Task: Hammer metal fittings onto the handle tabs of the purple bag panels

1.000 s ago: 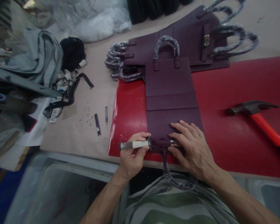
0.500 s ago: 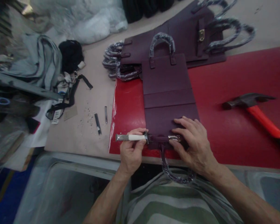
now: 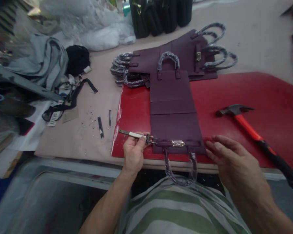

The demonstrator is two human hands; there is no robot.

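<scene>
A purple leather bag panel point(image 3: 172, 125) lies flat on a red mat, its wrapped handles at both ends. Near its front edge runs a strap with a shiny metal buckle point(image 3: 178, 143). My left hand point(image 3: 134, 152) is closed around a pronged punch point(image 3: 136, 135) with a white-wrapped shank, its prongs near the strap's left end. Just right of the panel, my right hand point(image 3: 236, 159) is open with its fingers apart, holding nothing. A claw hammer point(image 3: 250, 128) with a red and black handle lies on the mat beyond that hand.
The red mat point(image 3: 134, 104) covers the table's front. More purple bag pieces point(image 3: 146, 61) with wrapped handles lie behind. Left on the table are a dark punch point(image 3: 100, 126), a thin metal rod point(image 3: 109, 118) and scattered bits. Black bags point(image 3: 161, 19) stand at the back.
My right hand has let go of the buckle area and moved right, off the panel. My left hand still holds the punch, now tilted differently. The whole view has shifted.
</scene>
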